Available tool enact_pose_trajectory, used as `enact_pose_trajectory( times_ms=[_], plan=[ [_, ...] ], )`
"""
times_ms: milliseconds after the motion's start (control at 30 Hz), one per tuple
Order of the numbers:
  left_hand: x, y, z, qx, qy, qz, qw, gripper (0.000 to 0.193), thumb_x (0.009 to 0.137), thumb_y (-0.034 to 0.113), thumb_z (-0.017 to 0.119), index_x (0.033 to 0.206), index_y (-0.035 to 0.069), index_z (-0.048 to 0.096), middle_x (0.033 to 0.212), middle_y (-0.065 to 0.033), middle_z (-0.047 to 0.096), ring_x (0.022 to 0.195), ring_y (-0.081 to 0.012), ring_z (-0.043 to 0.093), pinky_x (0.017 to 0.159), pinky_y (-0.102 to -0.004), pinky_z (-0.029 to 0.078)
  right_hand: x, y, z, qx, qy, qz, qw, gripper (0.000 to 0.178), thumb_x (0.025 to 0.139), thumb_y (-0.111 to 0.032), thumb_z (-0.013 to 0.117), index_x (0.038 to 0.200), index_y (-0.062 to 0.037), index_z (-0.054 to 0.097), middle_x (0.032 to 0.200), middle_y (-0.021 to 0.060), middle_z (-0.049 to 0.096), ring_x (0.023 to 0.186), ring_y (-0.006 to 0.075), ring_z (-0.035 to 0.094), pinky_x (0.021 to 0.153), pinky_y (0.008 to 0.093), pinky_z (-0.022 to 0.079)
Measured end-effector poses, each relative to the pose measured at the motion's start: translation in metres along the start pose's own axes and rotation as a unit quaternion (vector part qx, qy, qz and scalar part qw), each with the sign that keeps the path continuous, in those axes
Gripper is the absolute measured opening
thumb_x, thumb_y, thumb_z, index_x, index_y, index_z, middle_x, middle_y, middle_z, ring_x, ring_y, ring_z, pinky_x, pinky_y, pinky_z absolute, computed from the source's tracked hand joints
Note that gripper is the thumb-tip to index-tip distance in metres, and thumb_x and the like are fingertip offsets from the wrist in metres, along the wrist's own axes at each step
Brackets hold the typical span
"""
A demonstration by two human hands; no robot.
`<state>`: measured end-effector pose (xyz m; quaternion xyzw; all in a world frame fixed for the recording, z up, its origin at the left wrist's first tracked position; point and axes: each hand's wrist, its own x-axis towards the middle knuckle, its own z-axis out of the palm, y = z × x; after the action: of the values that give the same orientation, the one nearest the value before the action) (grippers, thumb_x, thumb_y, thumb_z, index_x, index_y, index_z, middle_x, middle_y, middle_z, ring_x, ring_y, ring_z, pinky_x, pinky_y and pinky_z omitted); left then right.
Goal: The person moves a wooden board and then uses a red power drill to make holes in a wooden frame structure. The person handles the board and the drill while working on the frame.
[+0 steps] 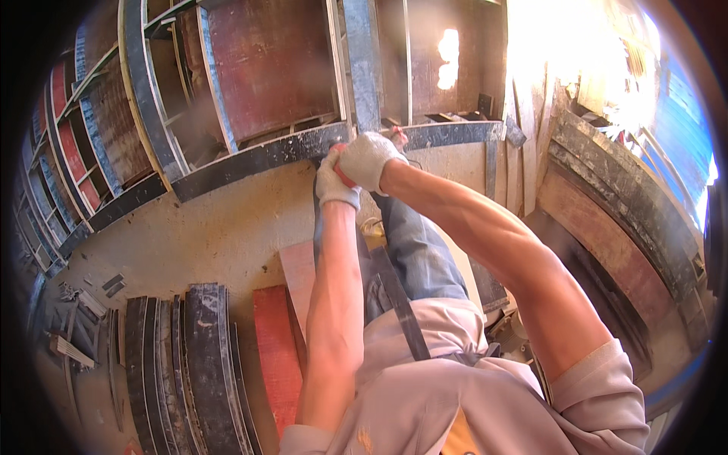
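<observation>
Watching from afar through the head camera, I take the curved dark beam (262, 157) as my landmark, and the red handle (346, 177) is at its near edge, roughly midway along the stretch I can see. I judge the step in hand to be two-handed work with that handle at the beam; whether its far end touches the wood, I cannot tell. My left hand (334, 184), in a pale knit glove, is curled round the handle, and my right hand (368, 161), gloved alike, is closed over it from the other side. So the grip is pressed together on the handle, though the right fingertips are hidden from me. The next move, as I see it, calls for keeping both wrists firm and the handle steady relative to the beam. Of the handle, only small reddish patches show between the gloves; its full shape, and whatever it belongs to, are covered. The beam itself looks dark and scuffed, flecked with pale spots, with a worn reddish panel (265, 68) beyond it and dark curved strips (205, 334) lying well apart on its near side.
</observation>
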<state>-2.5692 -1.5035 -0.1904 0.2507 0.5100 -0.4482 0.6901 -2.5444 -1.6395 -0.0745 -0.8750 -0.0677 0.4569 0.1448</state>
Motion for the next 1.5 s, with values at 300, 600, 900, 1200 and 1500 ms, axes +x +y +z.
enact_pose_trajectory(
  times_ms=[300, 600, 900, 1200, 1500],
  plan=[
    [0.005, -0.025, 0.01, -0.094, 0.01, 0.028, 0.995, 0.018, 0.094, 0.014, 0.06, 0.109, 0.007, 0.067, 0.108, -0.0129, 0.072, 0.1, -0.0316, 0.071, 0.089, -0.0476, 0.059, 0.007, 0.018, 0.011, 0.006, -0.022, 0.006, 1.0, 0.023, 0.091, -0.021, 0.06, 0.091, -0.0086, 0.08, 0.096, 0.0155, 0.078, 0.094, 0.0344, 0.075, 0.078, 0.0448, 0.058],
    [0.005, -0.016, -0.011, -0.034, -0.043, 0.044, 0.998, 0.021, 0.099, 0.02, 0.056, 0.112, 0.006, 0.065, 0.115, -0.0148, 0.07, 0.105, -0.0341, 0.07, 0.092, -0.0512, 0.058, 0.003, 0.008, 0.013, -0.009, -0.001, -0.045, 0.999, 0.015, 0.083, -0.017, 0.065, 0.087, -0.0076, 0.076, 0.089, 0.0142, 0.077, 0.085, 0.033, 0.076, 0.072, 0.0452, 0.059],
    [0.009, -0.036, -0.007, -0.009, -0.018, 0.072, 0.997, 0.022, 0.101, 0.02, 0.055, 0.116, 0.006, 0.062, 0.113, -0.0151, 0.07, 0.105, -0.0325, 0.07, 0.09, -0.0494, 0.059, -0.008, 0.006, 0.03, -0.015, -0.009, 0.021, 1.0, 0.02, 0.083, -0.018, 0.066, 0.091, -0.0041, 0.078, 0.093, 0.0142, 0.078, 0.089, 0.0341, 0.075, 0.075, 0.0432, 0.057],
    [0.027, 0.013, 0.012, 0.117, -0.03, -0.073, 0.99, 0.029, 0.099, 0.025, 0.05, 0.107, 0.004, 0.068, 0.109, -0.0134, 0.073, 0.101, -0.0303, 0.071, 0.091, -0.0451, 0.058, -0.003, 0.006, 0.025, 0.009, 0.102, 0.051, 0.993, 0.016, 0.083, -0.02, 0.069, 0.09, -0.0081, 0.077, 0.088, 0.0134, 0.077, 0.085, 0.03, 0.076, 0.073, 0.0428, 0.06],
    [0.03, 0.019, -0.001, 0.139, -0.071, 0.005, 0.988, 0.027, 0.099, 0.027, 0.051, 0.11, 0.008, 0.067, 0.112, -0.0108, 0.072, 0.105, -0.0292, 0.069, 0.094, -0.0438, 0.056, 0.024, -0.001, 0.009, 0.024, 0.046, 0.081, 0.995, 0.02, 0.087, -0.027, 0.066, 0.093, -0.0173, 0.082, 0.099, 0.009, 0.079, 0.092, 0.0263, 0.077, 0.076, 0.0403, 0.058]
  ],
)
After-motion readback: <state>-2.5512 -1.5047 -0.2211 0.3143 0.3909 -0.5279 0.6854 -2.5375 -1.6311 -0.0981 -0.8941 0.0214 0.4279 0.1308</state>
